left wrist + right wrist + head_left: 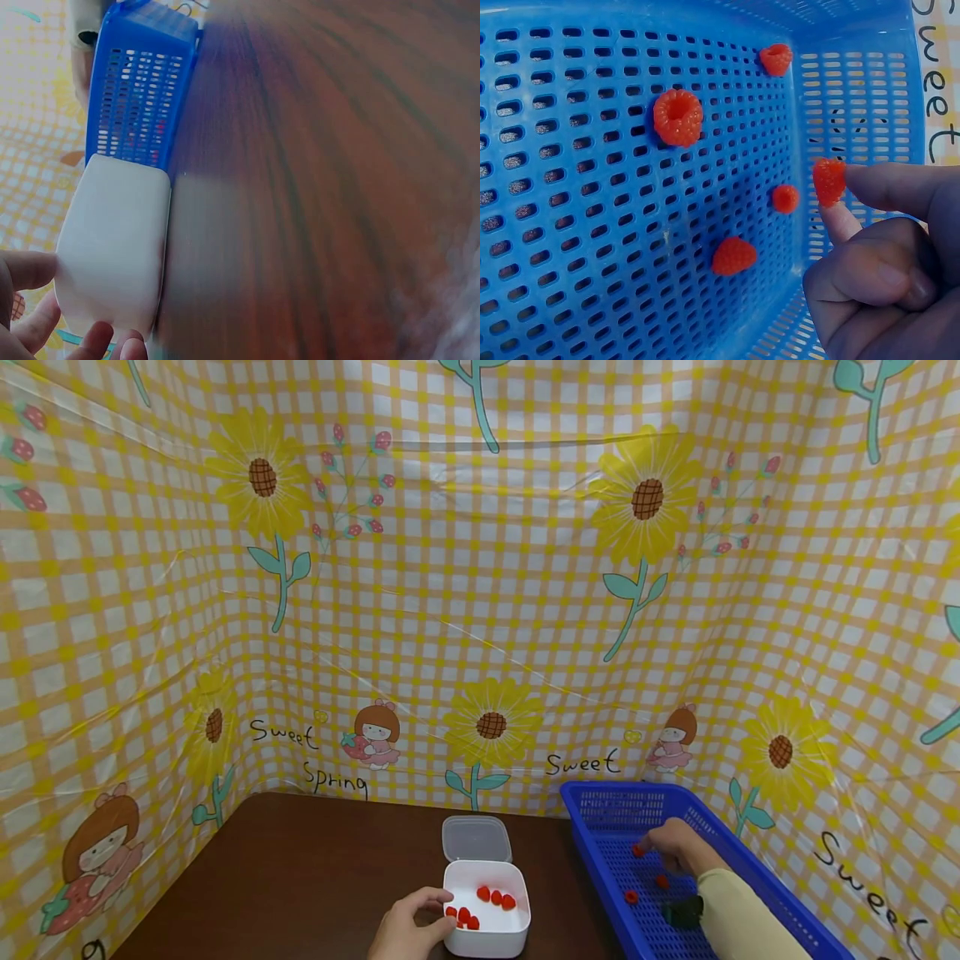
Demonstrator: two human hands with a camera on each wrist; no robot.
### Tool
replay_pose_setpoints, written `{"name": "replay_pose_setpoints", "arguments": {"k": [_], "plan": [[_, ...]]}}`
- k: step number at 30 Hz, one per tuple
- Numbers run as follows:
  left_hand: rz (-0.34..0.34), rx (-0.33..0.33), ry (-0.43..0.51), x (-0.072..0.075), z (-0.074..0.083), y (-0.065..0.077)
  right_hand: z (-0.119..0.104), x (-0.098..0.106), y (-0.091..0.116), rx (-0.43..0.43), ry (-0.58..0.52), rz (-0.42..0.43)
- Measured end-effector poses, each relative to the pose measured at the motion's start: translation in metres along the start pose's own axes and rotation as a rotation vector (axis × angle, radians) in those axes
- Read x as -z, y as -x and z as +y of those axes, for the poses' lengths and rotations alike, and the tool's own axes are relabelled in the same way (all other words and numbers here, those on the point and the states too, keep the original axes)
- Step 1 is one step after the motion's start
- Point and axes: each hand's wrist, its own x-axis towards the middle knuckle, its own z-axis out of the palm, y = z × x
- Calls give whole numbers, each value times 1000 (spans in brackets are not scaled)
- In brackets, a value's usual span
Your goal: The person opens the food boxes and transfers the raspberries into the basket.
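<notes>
My right hand (678,847) pinches a red raspberry (829,182) between thumb and index finger, above the blue basket (600,881). Several other raspberries lie apart on the basket's slotted floor, among them one (679,118) with its hollow end showing. My left hand (411,925) holds the left side of a white square box (491,945), fingers at its rim and outer wall. Inside the box, raspberries sit in two groups, one (497,898) toward the back right and one (464,915) at the front left. The left wrist view shows only the box's outside (116,232).
Behind the box lies a translucent lid (476,839). The basket stands at the right of the dark brown table (315,868), its raised walls around the right hand. A checked sunflower cloth (450,610) encloses the back and sides.
</notes>
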Motion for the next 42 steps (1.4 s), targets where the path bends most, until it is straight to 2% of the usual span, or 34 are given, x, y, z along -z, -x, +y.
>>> {"name": "replay_pose_setpoints", "arguments": {"k": [9, 16, 19, 24, 27, 35, 42], "plan": [[8, -17, -2, 0, 0, 1, -9, 3, 15, 64, 5, -7], [11, -30, -27, 0, -1, 1, -34, -2, 27, 148, -11, 8], [6, -37, -24, 1, 0, 1, -46, -4, 31, 199, -38, -22], [0, -56, -19, 1, -1, 2, -63, -4, 39, 300, -103, -130], [1, -60, -21, 0, -1, 2, -74, -8, 46, 343, -108, -149], [10, -39, -44, 0, 1, 2, -101, -29, 62, 344, -147, -146], [17, -62, -69, 1, 2, 3, -119, -48, 74, 368, -159, -175]]}}
